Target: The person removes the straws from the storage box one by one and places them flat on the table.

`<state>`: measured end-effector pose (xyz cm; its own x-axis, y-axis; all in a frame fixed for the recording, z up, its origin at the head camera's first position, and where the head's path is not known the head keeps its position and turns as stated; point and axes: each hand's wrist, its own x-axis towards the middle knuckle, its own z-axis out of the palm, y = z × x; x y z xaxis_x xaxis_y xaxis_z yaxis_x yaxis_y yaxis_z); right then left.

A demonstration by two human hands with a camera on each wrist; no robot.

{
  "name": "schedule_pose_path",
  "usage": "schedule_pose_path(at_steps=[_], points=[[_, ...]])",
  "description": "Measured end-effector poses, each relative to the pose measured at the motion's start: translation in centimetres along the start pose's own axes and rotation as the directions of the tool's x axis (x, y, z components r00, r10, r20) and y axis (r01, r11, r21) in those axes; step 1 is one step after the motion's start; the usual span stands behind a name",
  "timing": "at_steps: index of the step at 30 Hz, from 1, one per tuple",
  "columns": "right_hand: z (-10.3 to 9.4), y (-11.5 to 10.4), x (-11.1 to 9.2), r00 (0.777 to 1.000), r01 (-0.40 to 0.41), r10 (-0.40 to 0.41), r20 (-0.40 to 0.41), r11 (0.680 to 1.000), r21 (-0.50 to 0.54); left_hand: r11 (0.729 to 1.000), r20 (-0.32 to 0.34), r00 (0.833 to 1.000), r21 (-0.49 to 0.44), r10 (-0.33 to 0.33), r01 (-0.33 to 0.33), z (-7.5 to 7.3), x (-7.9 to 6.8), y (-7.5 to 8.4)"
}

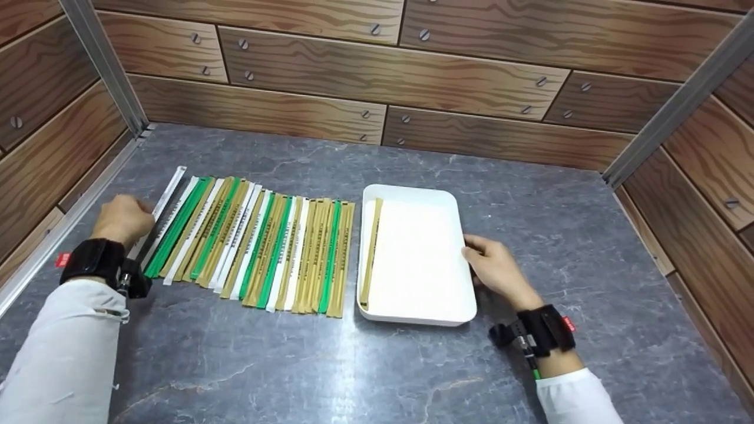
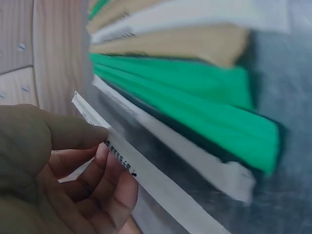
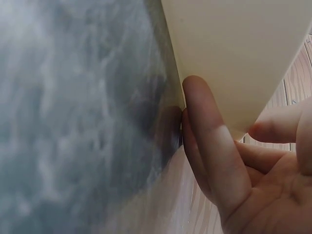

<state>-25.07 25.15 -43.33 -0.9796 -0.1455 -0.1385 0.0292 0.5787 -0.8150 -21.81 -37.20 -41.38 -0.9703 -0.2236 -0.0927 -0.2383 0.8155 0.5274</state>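
Observation:
My left hand (image 1: 122,219) pinches a slim white paper stick packet (image 2: 148,168) with black print between thumb and fingers, at the left end of a row of similar packets. In the left wrist view, it is lifted beside another white packet (image 2: 180,141) and green ones (image 2: 214,114) on the table. My right hand (image 1: 499,265) touches the right side of a white tray (image 1: 421,253). Its fingers (image 3: 204,112) lie fairly straight against the outer wall, with the thumb near the rim. Inside the tray, one tan packet (image 1: 371,253) lies along the left wall.
The row of tan, green and white packets (image 1: 253,235) stretches from near my left hand almost to the tray. Beneath everything is a grey marbled tabletop (image 1: 283,365). Wood-patterned walls (image 1: 353,70) enclose the back and sides, with metal posts (image 1: 103,65) at the corners.

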Motion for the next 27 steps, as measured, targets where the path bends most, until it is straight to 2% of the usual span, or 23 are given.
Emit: schedule_pose_path(at_steps=[6,17,27], points=[[0.3,-0.1,0.0,1.000,0.000,0.001,0.008,1.000,-0.027,1.000,-0.013,1.000,-0.003,-0.014,0.014,0.9,-0.1,-1.4],[0.3,-0.2,-0.2,1.000,-0.005,0.005,0.015,1.000,-0.021,1.000,-0.040,0.999,0.007,0.002,-0.002,1.7,0.1,-0.6],[0.4,-0.2,-0.2,1.000,0.006,-0.006,0.000,0.999,-0.032,1.000,-0.031,0.999,0.013,0.010,-0.010,1.9,0.1,-0.8]])
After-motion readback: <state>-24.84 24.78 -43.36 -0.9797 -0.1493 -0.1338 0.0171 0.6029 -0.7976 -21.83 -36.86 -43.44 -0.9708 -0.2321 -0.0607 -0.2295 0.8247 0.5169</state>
